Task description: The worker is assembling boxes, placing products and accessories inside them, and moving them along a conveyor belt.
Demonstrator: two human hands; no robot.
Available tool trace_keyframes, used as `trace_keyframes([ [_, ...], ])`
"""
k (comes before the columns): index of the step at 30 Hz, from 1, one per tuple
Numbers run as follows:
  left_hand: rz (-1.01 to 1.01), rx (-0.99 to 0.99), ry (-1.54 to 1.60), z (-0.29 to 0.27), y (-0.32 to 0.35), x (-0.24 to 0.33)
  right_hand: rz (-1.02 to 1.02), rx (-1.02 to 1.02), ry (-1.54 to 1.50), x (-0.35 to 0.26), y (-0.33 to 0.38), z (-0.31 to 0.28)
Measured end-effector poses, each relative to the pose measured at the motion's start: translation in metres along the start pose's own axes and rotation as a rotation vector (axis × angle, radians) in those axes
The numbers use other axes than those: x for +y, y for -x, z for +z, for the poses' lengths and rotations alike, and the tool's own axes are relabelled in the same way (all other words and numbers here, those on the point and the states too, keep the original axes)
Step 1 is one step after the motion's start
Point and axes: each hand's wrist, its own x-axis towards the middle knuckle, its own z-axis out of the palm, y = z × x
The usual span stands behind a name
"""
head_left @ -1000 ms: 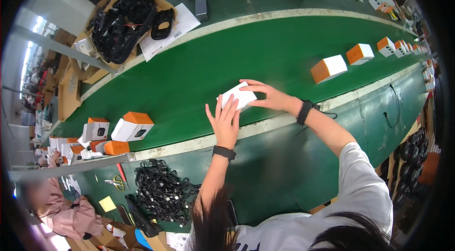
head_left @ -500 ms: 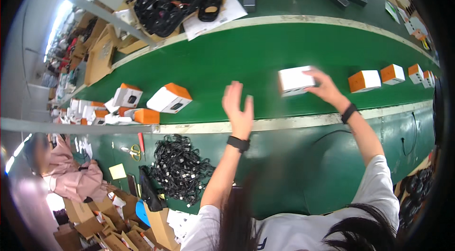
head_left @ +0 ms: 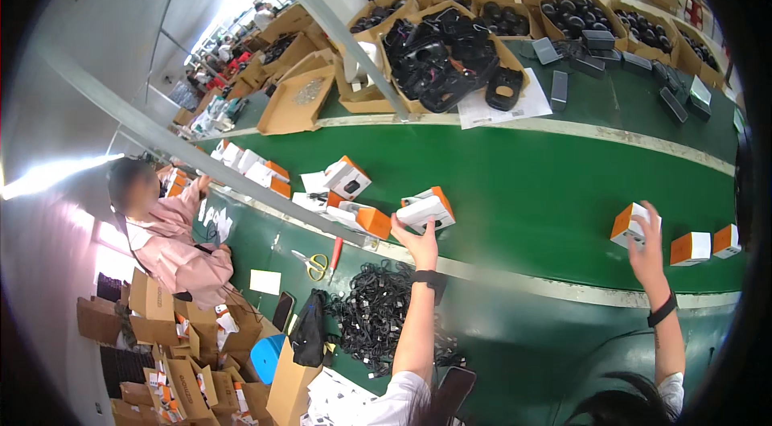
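Observation:
My left hand reaches over the near edge of the green conveyor belt and grips the near side of a white and orange box. More boxes of the same kind lie just left of it. Far to the right, my right hand holds another white and orange box down on the belt. That box stands at the left end of a short row of orange boxes. Both wrists wear a black band.
Open cartons of black parts and dark flat units line the belt's far side. A pile of black cables, scissors and a red-handled tool lie below the near edge. A person in pink sits at left among cardboard boxes.
My right hand has carried its white box to the right, down to the row of orange boxes. My left hand, open in the air before, has reached left onto another box.

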Motion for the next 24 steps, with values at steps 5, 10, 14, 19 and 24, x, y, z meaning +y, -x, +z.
trace_keyframes([
  [5, -0.030, -0.286, -0.039, -0.017, -0.013, 0.004, -0.011, -0.511, -0.505, -0.114, -0.059, 0.070],
  [10, -0.056, -0.353, -0.179, 0.013, 0.042, 0.055, 0.507, -0.701, -0.890, -0.155, -0.083, 0.135],
  [14, -0.113, -0.548, 0.128, 0.031, 0.100, 0.099, 0.493, -0.661, -0.739, -0.140, -0.074, 0.168],
  [19, -0.028, -0.768, 0.427, 0.030, 0.129, 0.099, 0.194, -0.580, -0.478, -0.128, -0.068, 0.160],
  [24, 0.292, -0.608, 0.072, 0.016, 0.114, 0.095, 0.129, -0.549, -0.530, -0.105, -0.075, 0.142],
])
